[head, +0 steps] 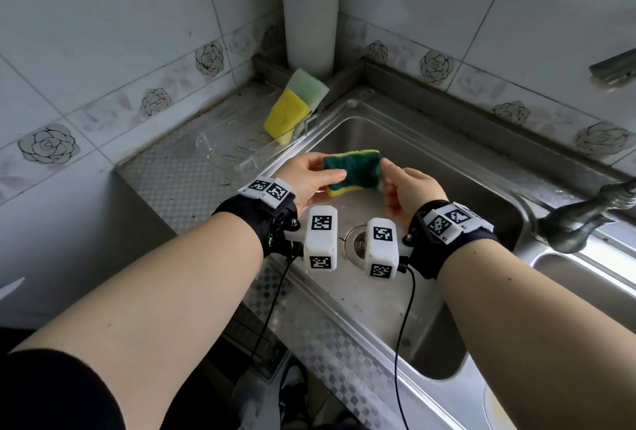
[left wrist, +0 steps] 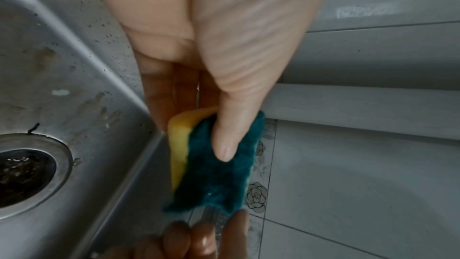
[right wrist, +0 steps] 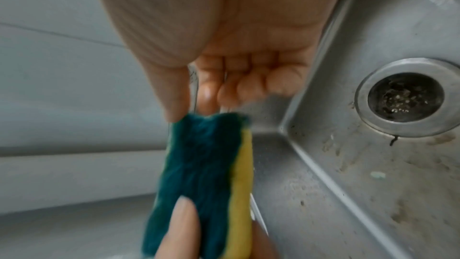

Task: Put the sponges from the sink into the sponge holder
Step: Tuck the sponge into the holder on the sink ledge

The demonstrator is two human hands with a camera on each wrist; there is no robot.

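Both hands hold one green-and-yellow sponge (head: 352, 172) in the air above the steel sink (head: 430, 168). The left hand (head: 311, 181) pinches the sponge's left end, thumb (left wrist: 226, 125) flat on the dark green scouring face and fingers behind on the yellow foam. The right hand (head: 409, 190) pinches the opposite end between thumb tip and forefinger, its other fingers (right wrist: 261, 86) loosely curled and touching nothing. The sponge's long axis runs left to right between the two hands, roughly level, with the green face turned up toward the person and the yellow layer beneath.

Only the head view shows the clear plastic sponge holder (head: 247, 150) on the counter left of the basin, with a yellow sponge (head: 285, 116) and a pale green sponge (head: 308, 88) standing tilted at its far end, near a white pipe (head: 309, 9) in the tiled corner. A tap (head: 585, 219) reaches in from the right. The wrist views show the sponge's yellow edge close up and the drain strainer (right wrist: 405, 97) in the basin floor.
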